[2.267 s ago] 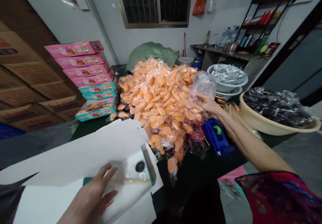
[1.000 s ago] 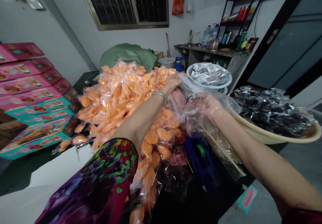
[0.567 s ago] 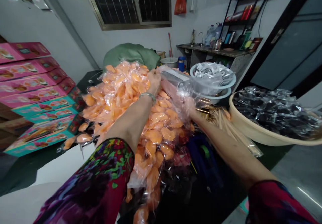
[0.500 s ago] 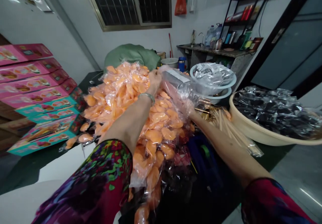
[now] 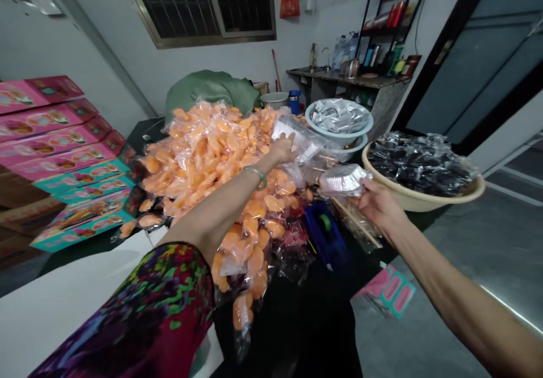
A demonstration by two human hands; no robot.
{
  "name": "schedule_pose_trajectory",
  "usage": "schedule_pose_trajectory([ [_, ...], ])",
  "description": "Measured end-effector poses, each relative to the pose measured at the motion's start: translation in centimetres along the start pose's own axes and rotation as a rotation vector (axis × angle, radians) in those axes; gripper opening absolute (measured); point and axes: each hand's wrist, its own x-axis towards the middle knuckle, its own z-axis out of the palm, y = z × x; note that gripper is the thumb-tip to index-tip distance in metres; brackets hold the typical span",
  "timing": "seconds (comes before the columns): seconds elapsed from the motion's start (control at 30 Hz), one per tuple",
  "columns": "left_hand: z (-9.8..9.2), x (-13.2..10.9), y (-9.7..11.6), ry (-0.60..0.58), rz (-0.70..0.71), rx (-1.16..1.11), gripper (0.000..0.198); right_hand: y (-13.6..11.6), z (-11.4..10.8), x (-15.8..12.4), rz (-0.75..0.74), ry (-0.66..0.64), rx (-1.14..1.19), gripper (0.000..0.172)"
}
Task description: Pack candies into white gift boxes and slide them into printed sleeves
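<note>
My right hand is closed on the near right edge of a shiny silver foil tray, which looks wrapped in clear plastic. It holds the tray above some wooden sticks. My left hand, with a bangle at the wrist, is at a clear plastic bag with a white patch, and its curled fingers seem to grip the bag's near left side. Under the left forearm spreads a big heap of orange plastic spoon-like pieces in clear wrappers.
A blue tape dispenser stands on the dark table. At right are a cream basin of black wrapped items and a pale blue basin of silver packets. Pink and teal boxes are stacked left. A green sack lies behind.
My right hand has drawn back towards me and to the right, and the foil tray now shows in it, apart from the bag. My left hand has shifted slightly right and nearer. The view has turned.
</note>
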Motion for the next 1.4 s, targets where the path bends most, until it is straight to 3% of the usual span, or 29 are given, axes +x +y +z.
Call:
schedule_pose_trajectory([
  [0.07,-0.8,-2.3,2.1,-0.059,0.138,-0.038,0.07,-1.5,-1.3,-3.5,-0.037,-0.041,-0.024,0.013],
  [0.13,-1.3,-5.7,4.7,-0.214,0.352,-0.128,0.075,-2.7,-1.2,-6.2,-0.036,-0.084,-0.076,0.017],
  [0.2,-1.4,-10.2,7.0,-0.344,0.517,-0.213,0.085,-3.2,0.3,-7.9,0.004,-0.135,-0.118,0.018],
  [0.27,-1.5,-15.0,8.2,-0.353,0.562,-0.259,0.093,-3.0,2.8,-9.1,0.052,-0.191,-0.129,0.018],
  [0.33,-1.6,-19.6,7.9,-0.301,0.489,-0.334,0.096,-2.0,5.6,-10.2,0.093,-0.273,-0.122,0.021],
  [0.4,-1.8,-23.5,6.5,-0.217,0.318,-0.465,0.093,-0.4,8.1,-11.6,0.116,-0.399,-0.124,0.03],
  [0.47,-2.1,-26.5,4.5,-0.105,0.115,-0.623,0.087,1.7,10.1,-13.0,0.092,-0.55,-0.162,0.037],
  [0.57,-3.0,-29.7,1.9,0.057,-0.105,-0.826,0.084,4.9,11.8,-14.9,-0.025,-0.701,-0.264,0.034],
  [0.7,-4.6,-32.5,0.5,0.113,-0.209,-0.911,0.089,7.4,12.5,-15.7,-0.058,-0.792,-0.363,0.035],
  [0.83,-5.7,-34.2,0.0,0.092,-0.198,-0.961,0.09,7.6,13.0,-15.9,-0.013,-0.934,-0.44,0.041],
  [1.0,-5.1,-35.4,-0.6,0.076,-0.204,-1.07,0.085,6.8,14.1,-17.2,-0.078,-0.887,-0.408,0.035],
  [1.17,-4.3,-35.7,0.7,-0.03,-0.11,-1.122,0.091,7.0,14.7,-18.3,0.146,-0.992,-0.301,0.047],
  [1.23,-4.1,-35.7,1.3,-0.025,-0.081,-1.111,0.085,7.5,14.8,-18.3,0.218,-1.012,-0.237,0.052],
  [1.4,-4.1,-35.7,1.2,0.037,-0.209,-1.149,0.066,7.6,15.0,-18.5,0.234,-0.946,-0.236,0.044],
])
